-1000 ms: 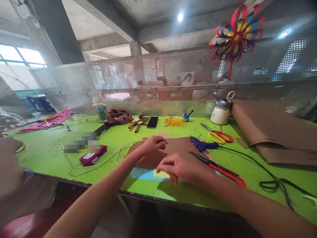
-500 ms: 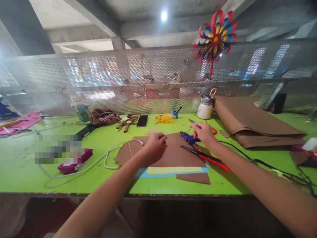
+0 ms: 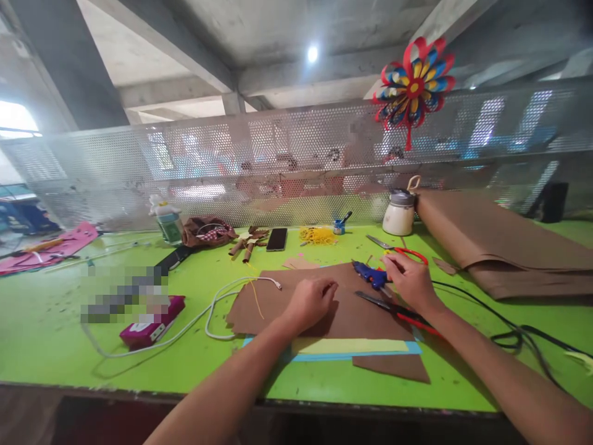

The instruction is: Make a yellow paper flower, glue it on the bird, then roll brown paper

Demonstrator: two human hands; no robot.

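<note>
Blue glue gun [image 3: 368, 274] at the right edge of the brown paper sheet [image 3: 352, 324], beside the right hand [image 3: 410, 281]
Nozzle is pointed left, slightly away, long axis crosswise; body is judged light, stiff, best gripped by the handle; right hand and left hand [image 3: 315, 303], over the paper, are loosely curled, any hold cannot be discerned

One camera, worn on the person's head, is looking forward and down across the green table [image 3: 46, 346] from its near edge. It is viewing the left hand [image 3: 311, 303] and the right hand [image 3: 413, 283] from close above and behind, while its wide upper field is taking in the perforated screen [image 3: 296, 151] and ceiling [image 3: 287, 28].
</note>
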